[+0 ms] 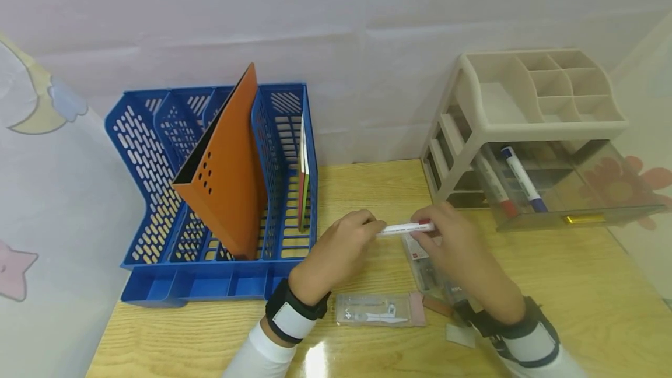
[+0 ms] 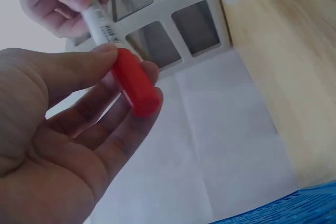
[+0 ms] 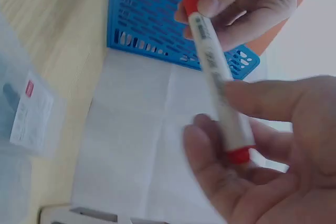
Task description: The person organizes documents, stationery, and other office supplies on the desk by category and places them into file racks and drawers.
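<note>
A white marker with a red cap (image 2: 134, 80) and red tail end (image 3: 240, 155) is held level between both hands above the table. The left hand (image 1: 338, 252) pinches the cap between thumb and fingers. At the other end, the right hand (image 1: 457, 244) grips the white barrel (image 3: 212, 61) with thumb and fingers. Beneath the hands lie a clear flat case (image 1: 420, 267) with a label, and a clear pack of small stationery (image 1: 373, 310) closer to the person.
On the right, a cream desk organizer (image 1: 551, 130) has its clear drawer (image 1: 588, 214) pulled out. Inside lie a blue-capped marker (image 1: 523, 178) and a red-capped marker (image 1: 493, 184). A blue file rack (image 1: 196, 267) on the left holds an orange folder (image 1: 236, 174) and thin booklets (image 1: 303, 179).
</note>
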The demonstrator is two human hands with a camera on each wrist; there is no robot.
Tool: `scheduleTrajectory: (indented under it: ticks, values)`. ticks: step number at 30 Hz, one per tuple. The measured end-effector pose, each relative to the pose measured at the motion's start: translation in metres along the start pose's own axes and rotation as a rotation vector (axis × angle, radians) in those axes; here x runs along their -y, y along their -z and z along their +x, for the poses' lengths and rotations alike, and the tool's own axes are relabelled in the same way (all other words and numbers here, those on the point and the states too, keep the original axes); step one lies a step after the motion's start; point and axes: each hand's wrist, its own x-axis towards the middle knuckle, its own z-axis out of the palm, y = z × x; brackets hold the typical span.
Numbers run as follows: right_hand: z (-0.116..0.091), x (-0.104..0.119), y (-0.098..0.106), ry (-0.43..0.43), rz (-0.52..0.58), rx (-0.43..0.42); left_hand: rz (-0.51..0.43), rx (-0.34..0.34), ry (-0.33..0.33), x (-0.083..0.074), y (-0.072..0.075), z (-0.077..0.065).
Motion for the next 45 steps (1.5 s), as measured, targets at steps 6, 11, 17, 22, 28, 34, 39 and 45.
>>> scheduleTrajectory:
  ticks: [6,11,17,22,28,34,39,45]
  values:
    - [0.003,0.005,0.002,-0.074,0.479,-0.138,-0.174,-0.128,-0.004,0.001,0.005,0.001]
    - [0.003,0.009,0.001,-0.129,0.964,-0.154,-0.269,-0.163,0.006,-0.002,0.006,0.002]
    - [0.0,0.014,-0.006,-0.14,1.068,-0.141,-0.336,-0.172,0.004,-0.006,0.004,0.003]
    - [0.0,0.019,-0.015,-0.176,1.072,-0.108,-0.404,-0.187,0.001,-0.012,0.002,0.004]
    - [-0.003,0.021,-0.02,-0.2,1.083,-0.135,-0.374,-0.235,0.036,-0.019,0.002,0.004]
    - [-0.006,0.027,-0.017,-0.168,1.132,-0.209,-0.287,-0.269,0.037,-0.021,0.007,0.004]
    - [-0.008,0.035,-0.016,-0.059,1.13,-0.267,-0.199,-0.268,0.024,-0.022,0.018,-0.001]
    - [-0.01,0.038,-0.01,0.048,1.077,-0.344,-0.104,-0.245,0.026,-0.018,0.026,-0.011]
